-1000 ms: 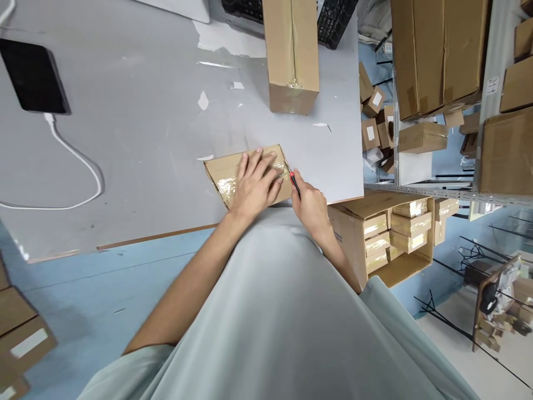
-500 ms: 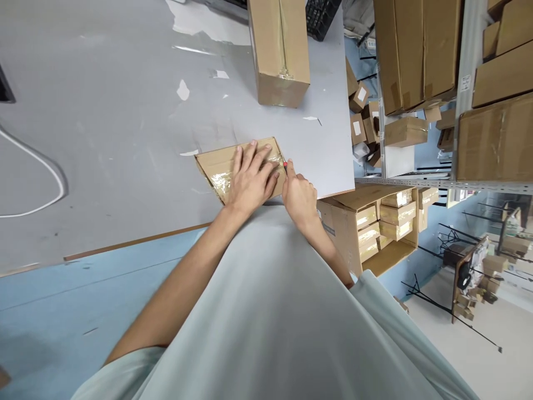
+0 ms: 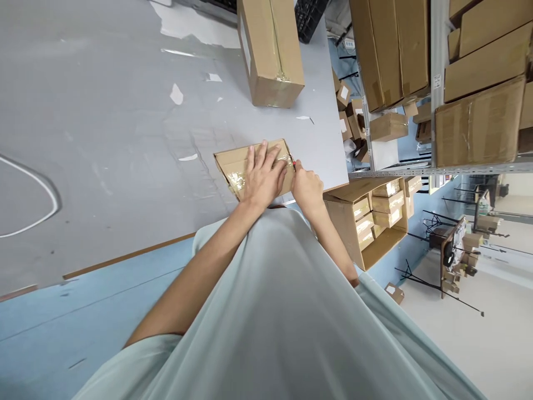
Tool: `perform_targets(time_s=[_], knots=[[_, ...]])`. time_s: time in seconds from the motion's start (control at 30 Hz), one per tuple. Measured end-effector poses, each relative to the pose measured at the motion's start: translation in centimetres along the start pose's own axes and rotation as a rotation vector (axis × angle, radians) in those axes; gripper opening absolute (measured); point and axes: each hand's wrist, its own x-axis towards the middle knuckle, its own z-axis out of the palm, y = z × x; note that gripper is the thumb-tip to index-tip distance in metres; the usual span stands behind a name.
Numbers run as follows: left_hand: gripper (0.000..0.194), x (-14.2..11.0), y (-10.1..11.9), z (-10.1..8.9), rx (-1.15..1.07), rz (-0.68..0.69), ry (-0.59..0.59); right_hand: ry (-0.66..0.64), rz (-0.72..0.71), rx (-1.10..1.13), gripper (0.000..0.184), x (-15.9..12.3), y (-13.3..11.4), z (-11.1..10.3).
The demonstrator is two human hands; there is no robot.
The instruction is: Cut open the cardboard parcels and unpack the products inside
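A flat brown cardboard box (image 3: 233,161) with shiny clear tape lies at the table's front edge. Spread over its top, my left hand (image 3: 262,175) presses it with fingers stretched out. At the box's right end my right hand (image 3: 307,188) is closed around a small box cutter (image 3: 294,164). Only a bit of red and a dark tip of the cutter show beyond my fingers. The tip is at the box's taped right edge; I cannot tell how deep it sits.
A taller taped carton (image 3: 272,55) stands further back on the grey table (image 3: 125,111), beside a black keyboard (image 3: 310,19). Right of the table, an open carton (image 3: 343,219) holds several small taped boxes. Shelves with large cartons (image 3: 478,128) stand further right. A white cable (image 3: 52,191) lies left.
The flat box and both hands have shifted a little to the right across the table. My left hand remains on the box and the cutter stays at its right edge. The view has turned slightly.
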Motion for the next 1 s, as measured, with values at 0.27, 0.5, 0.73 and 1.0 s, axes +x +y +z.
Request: perform_targets(time_s=[0.27,0.5,0.73,1.0], knots=[[0.031,0.2,0.0,0.2,-0.049,0.071,-0.024,-0.023,0.074,0.01,0.057,-0.9,0.6,0.9],[0.026,0.3,-0.1,0.3,-0.035,0.048,-0.024,-0.027,0.076,0.036,0.06,-2.4,1.1,2.3],[0.028,0.1,-0.4,0.5,0.032,0.047,-0.023,-0.094,0.057,0.072,0.061,-1.8,2.0,2.8],[0.032,-0.6,-1.2,-0.8,0.053,0.044,0.007,0.046,-0.017,0.332,0.05,-4.0,8.1,4.4]])
